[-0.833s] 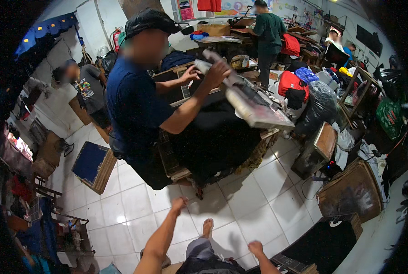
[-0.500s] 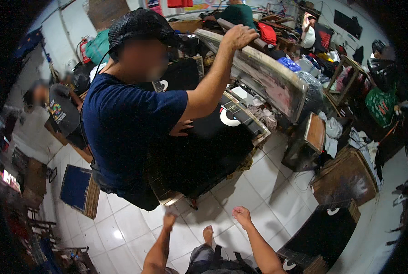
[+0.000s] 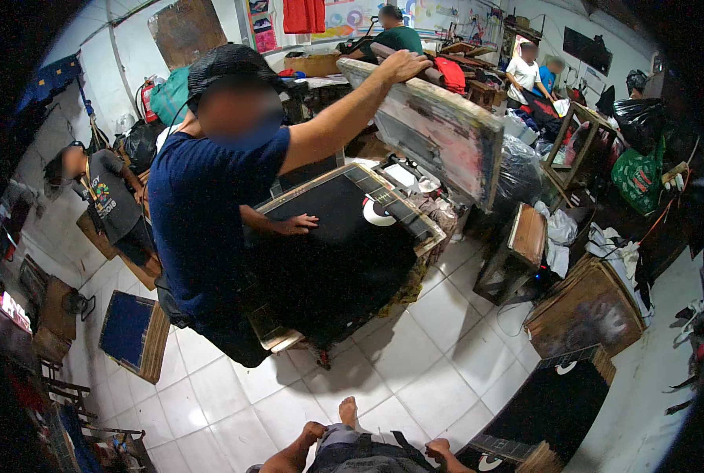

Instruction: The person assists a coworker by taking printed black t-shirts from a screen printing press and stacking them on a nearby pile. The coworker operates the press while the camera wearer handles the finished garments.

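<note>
My left hand (image 3: 314, 430), fingers curled and apparently holding nothing, is low beside the grey shorts on my left leg. At the right side of my lap, my right hand (image 3: 437, 447) is also loosely closed, with no object visible in it. Ahead, a co-worker in a navy shirt (image 3: 202, 229) holds up a tilted wooden printing screen (image 3: 446, 134) with a raised hand. That person's other hand lies flat on black fabric (image 3: 328, 260) spread over a board, which bears a white round print (image 3: 378, 211).
More printed black fabric (image 3: 557, 402) lies on stacked boards at the lower right. Brown boards (image 3: 584, 319) lean behind it, near a wooden stand (image 3: 514, 252). A blue-topped board stack (image 3: 134, 335) sits on the tiled floor (image 3: 242, 418) at left. Several other people are farther back.
Both my hands have come down and back toward my lap. My view has shifted, showing more of the back wall. The co-worker still holds the screen up.
</note>
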`<state>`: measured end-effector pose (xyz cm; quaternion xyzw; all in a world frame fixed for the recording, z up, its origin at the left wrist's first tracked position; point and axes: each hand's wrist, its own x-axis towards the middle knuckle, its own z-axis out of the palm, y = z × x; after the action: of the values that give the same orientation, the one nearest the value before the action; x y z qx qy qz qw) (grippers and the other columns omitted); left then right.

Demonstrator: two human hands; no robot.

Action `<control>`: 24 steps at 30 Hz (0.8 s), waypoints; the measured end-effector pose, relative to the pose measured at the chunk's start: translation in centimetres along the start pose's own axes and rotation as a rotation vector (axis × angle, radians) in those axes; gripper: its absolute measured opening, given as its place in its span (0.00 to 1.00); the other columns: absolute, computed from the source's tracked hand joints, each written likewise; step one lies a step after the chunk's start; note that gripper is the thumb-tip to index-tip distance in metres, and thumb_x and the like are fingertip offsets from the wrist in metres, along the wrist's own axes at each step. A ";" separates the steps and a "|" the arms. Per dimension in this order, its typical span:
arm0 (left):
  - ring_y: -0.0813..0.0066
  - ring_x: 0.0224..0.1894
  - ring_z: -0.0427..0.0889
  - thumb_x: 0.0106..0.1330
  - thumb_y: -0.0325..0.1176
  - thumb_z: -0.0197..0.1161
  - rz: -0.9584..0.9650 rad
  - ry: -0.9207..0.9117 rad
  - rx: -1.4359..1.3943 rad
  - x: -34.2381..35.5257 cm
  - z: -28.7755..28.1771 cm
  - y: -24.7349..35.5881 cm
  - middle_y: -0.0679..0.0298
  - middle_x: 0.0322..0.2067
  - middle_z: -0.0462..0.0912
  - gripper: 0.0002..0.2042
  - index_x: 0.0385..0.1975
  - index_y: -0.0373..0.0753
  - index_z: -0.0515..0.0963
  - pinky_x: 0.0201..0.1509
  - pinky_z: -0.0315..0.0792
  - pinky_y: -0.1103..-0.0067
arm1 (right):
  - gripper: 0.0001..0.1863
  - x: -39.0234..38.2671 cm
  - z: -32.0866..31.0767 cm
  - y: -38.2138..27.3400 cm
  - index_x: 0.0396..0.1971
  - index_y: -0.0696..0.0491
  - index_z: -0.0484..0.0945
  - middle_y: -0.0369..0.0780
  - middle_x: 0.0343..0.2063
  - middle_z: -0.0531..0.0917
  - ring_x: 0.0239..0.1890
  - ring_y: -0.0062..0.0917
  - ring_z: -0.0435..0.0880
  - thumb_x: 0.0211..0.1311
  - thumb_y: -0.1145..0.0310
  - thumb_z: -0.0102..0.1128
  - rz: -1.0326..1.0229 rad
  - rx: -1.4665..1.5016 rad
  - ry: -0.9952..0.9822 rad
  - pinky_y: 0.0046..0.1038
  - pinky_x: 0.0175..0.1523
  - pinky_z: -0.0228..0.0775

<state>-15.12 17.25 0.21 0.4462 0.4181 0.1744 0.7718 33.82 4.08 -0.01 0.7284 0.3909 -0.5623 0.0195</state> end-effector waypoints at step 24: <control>0.67 0.27 0.75 0.52 0.31 0.60 -0.010 1.116 -0.664 0.4 -19.9 33.0 0.63 0.27 0.73 0.06 0.22 0.39 0.71 0.26 0.71 0.73 | 0.24 10.7 -13.3 -61.1 0.47 0.59 0.66 0.43 0.42 0.76 0.38 0.31 0.77 0.51 0.68 0.62 -0.323 1.239 0.073 0.35 0.44 0.70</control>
<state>-27.37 46.14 22.53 0.0242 0.6822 0.4963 0.5364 9.02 58.53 21.04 0.5552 0.0989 -0.6548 -0.5033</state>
